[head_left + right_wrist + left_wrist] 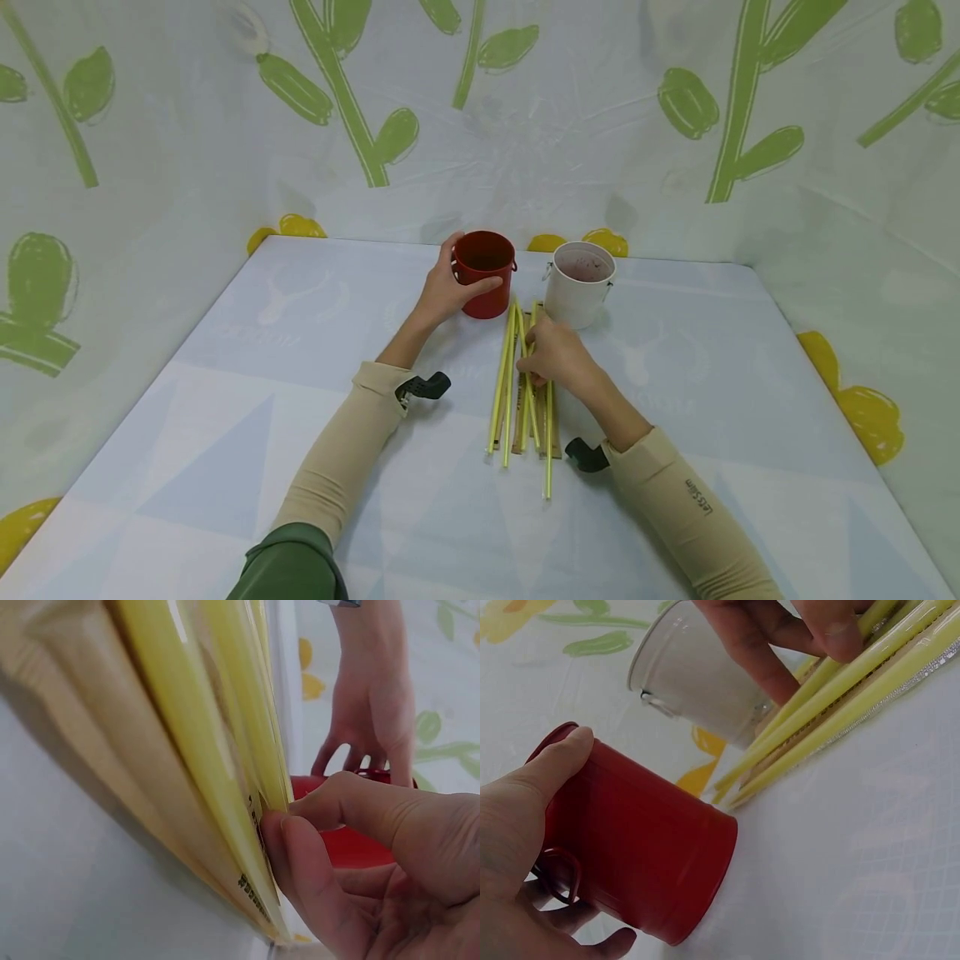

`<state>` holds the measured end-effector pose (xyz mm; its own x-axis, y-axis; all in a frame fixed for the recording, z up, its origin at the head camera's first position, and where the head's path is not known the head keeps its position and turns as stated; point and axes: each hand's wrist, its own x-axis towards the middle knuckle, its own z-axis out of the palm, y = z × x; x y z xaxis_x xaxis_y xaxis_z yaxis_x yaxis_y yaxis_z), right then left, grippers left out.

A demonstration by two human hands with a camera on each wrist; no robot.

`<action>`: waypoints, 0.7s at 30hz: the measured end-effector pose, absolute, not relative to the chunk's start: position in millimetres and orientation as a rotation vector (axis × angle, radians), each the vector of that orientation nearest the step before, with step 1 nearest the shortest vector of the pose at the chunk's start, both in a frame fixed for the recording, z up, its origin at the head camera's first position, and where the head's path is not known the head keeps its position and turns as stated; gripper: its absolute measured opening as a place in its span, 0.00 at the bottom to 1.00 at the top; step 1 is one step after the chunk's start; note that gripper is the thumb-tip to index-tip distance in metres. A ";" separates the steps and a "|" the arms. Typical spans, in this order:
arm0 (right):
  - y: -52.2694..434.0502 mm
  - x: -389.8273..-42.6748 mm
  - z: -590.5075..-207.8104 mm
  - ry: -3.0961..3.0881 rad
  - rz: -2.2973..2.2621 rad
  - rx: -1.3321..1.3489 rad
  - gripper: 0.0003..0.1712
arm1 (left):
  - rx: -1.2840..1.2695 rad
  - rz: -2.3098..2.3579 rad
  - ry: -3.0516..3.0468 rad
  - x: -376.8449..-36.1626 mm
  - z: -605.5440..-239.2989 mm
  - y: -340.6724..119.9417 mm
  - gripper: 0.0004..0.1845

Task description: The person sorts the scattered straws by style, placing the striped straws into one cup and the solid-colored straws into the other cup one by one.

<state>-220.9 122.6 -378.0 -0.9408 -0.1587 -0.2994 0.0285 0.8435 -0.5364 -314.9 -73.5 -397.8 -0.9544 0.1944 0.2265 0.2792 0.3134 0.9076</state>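
Seen up close from the right wrist, the bundle of long yellow straws in clear wrappers (202, 750) fills most of the view, its ends cut off by the frame and the print on one wrapper too small to read. The person's right hand (557, 357) has its fingers curled down on the straws (521, 379), thumb and fingertips pinching a few near their far ends; exactly how many it holds cannot be made out. The straws lie on the pale patterned tabletop (720, 433) with some flat brown paper-wrapped sticks (519, 429) among them, partly hidden beneath. The left hand (447, 290) wraps around the small red metal bucket (484, 273), thumb across its front and fingers behind, standing upright just left of the straws' far ends. Its inside is in shadow, and any contents cannot be seen. Beside it stands a small white metal bucket (579, 283), its inside darkish and unclear. Both forearms wear beige sleeves (341, 454).
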 end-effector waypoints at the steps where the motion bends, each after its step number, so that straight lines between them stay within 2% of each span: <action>1: 123.3 -221.2 -378.1 2.688 -0.793 -0.106 0.25 | -0.450 -1.744 -2.484 -314.8 -397.9 -73.4 0.53; 9: 129.5 -222.1 -378.0 2.679 -0.834 -0.126 0.28 | -0.446 -1.741 -2.497 -315.4 -398.7 -72.9 0.52; 21: 136.7 -225.2 -369.2 2.653 -0.935 -0.128 0.27 | -0.453 -1.758 -2.488 -315.4 -397.9 -74.1 0.51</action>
<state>-225.2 136.7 -369.2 -0.9434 -0.1895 -0.2722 0.0230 0.7814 -0.6236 -315.4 -74.1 -397.9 -0.9548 0.2024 0.2178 0.2729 0.3058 0.9122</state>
